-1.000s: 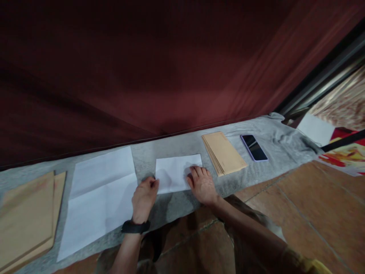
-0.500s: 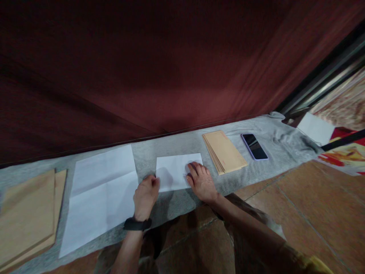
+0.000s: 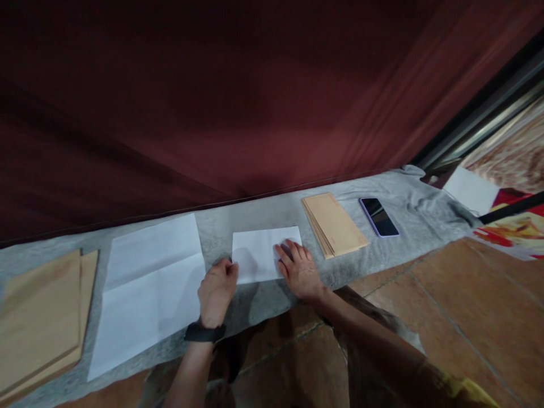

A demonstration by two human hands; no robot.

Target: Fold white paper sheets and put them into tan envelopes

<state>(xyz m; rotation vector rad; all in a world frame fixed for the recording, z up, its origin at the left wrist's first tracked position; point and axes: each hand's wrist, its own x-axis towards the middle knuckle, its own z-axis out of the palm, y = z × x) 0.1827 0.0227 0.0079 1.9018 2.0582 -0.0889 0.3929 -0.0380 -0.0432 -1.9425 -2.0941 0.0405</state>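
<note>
A folded white sheet of paper [image 3: 259, 252] lies on a grey cloth [image 3: 263, 303] spread on the floor. My left hand [image 3: 216, 292], with a black watch on the wrist, rests at the sheet's near left corner, fingers curled and pinching the paper's edge. My right hand [image 3: 298, 267] lies flat on the sheet's right part, fingers stretched out and pressing it down.
A larger unfolded white sheet [image 3: 148, 283] lies to the left, with big brown envelopes [image 3: 40, 317] beyond it. A stack of tan envelopes [image 3: 334, 224] and a dark phone [image 3: 379, 217] lie to the right. A dark red curtain [image 3: 212, 102] hangs behind; terracotta tiles [image 3: 446, 306] are nearer me.
My right hand has slid slightly left across the folded sheet. The left hand has stayed at the corner. The view has shifted a little.
</note>
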